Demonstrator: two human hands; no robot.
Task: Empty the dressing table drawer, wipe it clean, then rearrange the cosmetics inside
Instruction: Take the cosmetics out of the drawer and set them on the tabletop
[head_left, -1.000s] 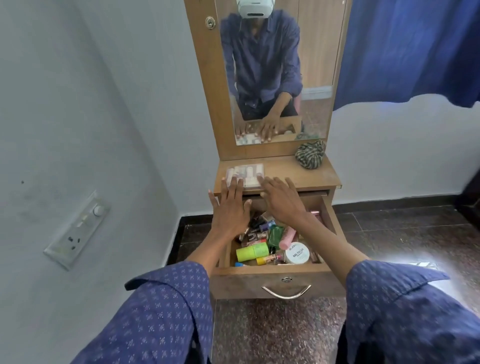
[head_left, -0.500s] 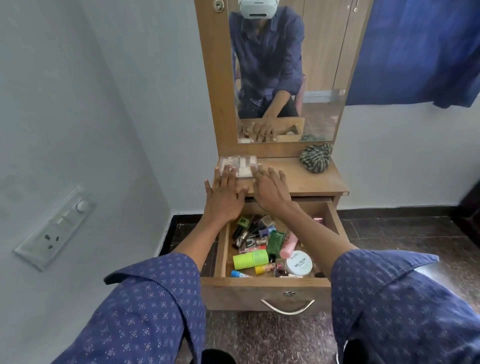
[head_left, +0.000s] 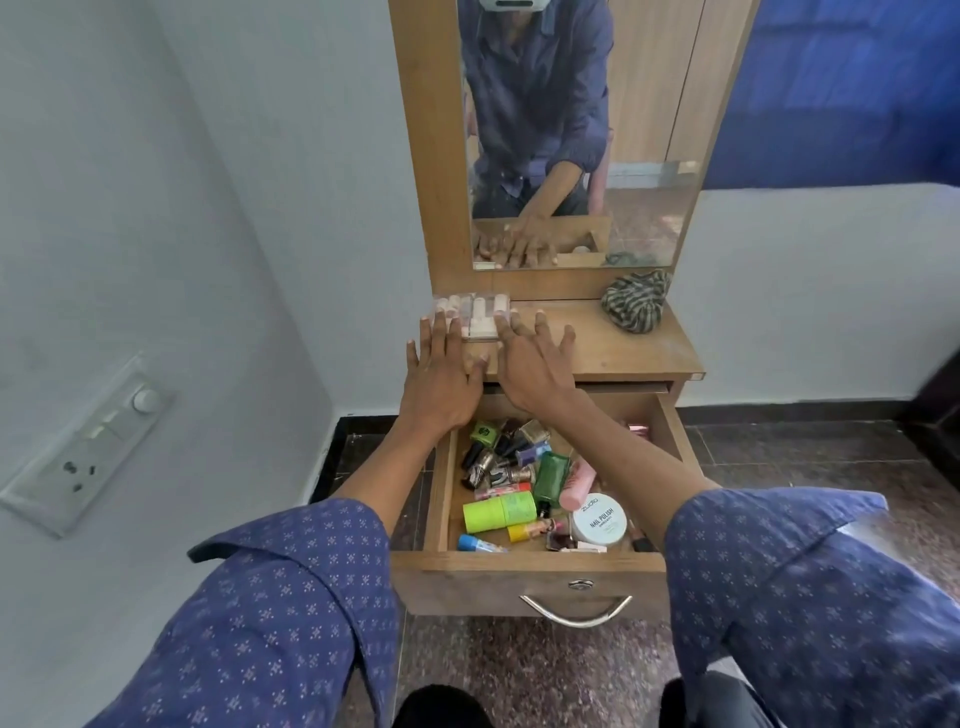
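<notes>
Hands (head_left: 488, 374) flat on clear case (head_left: 474, 318)

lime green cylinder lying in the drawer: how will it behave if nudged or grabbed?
The lime green cylinder lies on its side, so it would probably roll if nudged, though the yellow tube and white nail polish jar close by may stop it. Its smooth, rigid-looking wall suggests a stiff, possibly slippery grip. It looks like plastic, so likely light; contents unknown.

clear box (head_left: 471, 318) near edge under fingertips, drawer (head_left: 530, 566) right contents behind forearm, mirror (head_left: 582, 130) top cropped
</notes>
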